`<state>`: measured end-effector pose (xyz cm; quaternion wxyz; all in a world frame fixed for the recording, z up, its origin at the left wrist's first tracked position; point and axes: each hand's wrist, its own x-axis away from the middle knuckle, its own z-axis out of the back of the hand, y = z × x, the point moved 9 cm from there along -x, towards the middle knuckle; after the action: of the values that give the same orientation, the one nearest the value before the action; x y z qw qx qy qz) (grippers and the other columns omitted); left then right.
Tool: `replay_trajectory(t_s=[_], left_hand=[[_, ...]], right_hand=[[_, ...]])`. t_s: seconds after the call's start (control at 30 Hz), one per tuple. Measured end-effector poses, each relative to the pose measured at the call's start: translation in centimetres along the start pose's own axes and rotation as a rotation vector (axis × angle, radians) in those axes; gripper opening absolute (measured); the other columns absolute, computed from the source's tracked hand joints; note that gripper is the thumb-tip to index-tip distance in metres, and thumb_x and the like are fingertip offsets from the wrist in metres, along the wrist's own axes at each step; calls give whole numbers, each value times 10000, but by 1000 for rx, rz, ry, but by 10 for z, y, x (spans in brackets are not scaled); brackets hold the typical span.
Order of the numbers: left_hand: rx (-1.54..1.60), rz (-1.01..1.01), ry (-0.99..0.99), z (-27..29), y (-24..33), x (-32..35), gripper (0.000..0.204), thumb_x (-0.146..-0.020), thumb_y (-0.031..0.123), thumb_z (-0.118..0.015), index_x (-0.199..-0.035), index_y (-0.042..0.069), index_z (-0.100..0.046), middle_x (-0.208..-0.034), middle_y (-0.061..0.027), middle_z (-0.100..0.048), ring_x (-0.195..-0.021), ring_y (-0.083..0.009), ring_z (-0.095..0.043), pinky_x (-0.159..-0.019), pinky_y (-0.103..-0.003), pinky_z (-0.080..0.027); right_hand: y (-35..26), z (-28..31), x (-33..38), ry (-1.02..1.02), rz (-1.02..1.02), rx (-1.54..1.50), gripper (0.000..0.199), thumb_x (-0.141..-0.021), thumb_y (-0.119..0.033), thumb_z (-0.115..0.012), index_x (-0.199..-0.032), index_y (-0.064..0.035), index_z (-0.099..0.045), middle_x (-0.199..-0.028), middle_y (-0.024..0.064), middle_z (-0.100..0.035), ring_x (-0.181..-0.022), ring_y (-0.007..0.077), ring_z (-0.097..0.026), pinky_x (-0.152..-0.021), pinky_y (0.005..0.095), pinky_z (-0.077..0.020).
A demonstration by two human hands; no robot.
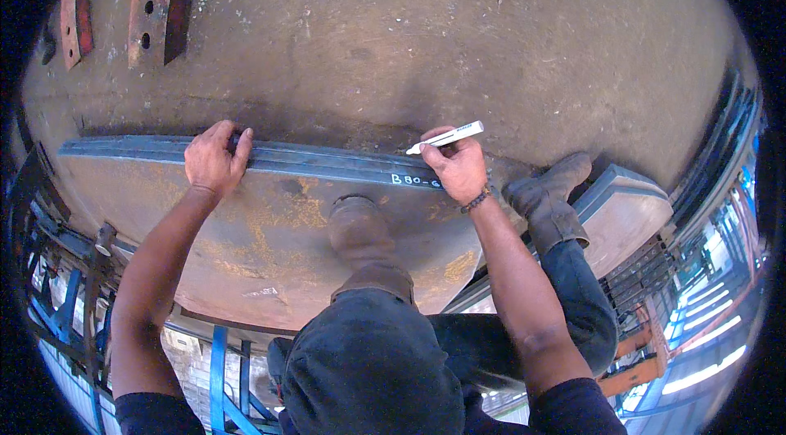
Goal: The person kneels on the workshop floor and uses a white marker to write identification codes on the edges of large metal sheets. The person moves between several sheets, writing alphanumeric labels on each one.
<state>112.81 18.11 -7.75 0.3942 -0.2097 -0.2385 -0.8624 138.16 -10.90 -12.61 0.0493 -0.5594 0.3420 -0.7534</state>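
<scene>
A stack of large, flat steel plates (270, 214) lies in front of me, its upper face patched with rust. Over its far edge, at the left, my left hand (215, 160) is closed, fingers curled round the edge. A small dark patch shows by its thumb, too unclear to name. In my right hand (460, 169) is a white marker (446, 137), pinched between thumb and fingers, its tip pointing left near the plates' far edge. White handwritten marks (416, 181) show on that edge just below the marker, partly hidden by the right hand.
My one boot (360, 230) stands on the plates, the other (553, 193) beyond their right end. Another plate stack (626, 210) lies at the right. Red steel bars with holes (155, 17) are at the far left, on the brown, dusty floor (368, 33). Blue metal framing (219, 378) stands near the lower left.
</scene>
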Motion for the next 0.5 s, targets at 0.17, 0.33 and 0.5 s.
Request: replay_trajectory(t_s=[0.17,0.33,0.5], left_hand=[[-14,-17,-5,2,2,-1,262,-908,337,-606,-842,84,-622,-800,-111,-648,-754,-343,-634,-669,-441,-486],[-3,-15,-7,1,1,0,258,-907,331,-610,-834,83,-620,-803,-116,-643,-759,-344,-633,-666,-442,-484],[0,-31,16,1,1,0,264,-901,332,-618,-825,79,-613,-775,-115,-630,-728,-342,-625,-644,-442,-479]], right_hand=[[7,-4,3,-15,-96,17,177,-808,-128,-720,-955,-34,-693,-869,76,-717,-797,137,-671,-734,301,-542],[-2,-14,9,-96,-128,-10,161,-809,-110,-703,-937,-17,-679,-880,83,-709,-806,150,-677,-736,306,-548],[-1,-19,8,-98,-134,-10,156,-803,-124,-704,-918,-20,-684,-861,81,-708,-807,162,-684,-744,317,-548]])
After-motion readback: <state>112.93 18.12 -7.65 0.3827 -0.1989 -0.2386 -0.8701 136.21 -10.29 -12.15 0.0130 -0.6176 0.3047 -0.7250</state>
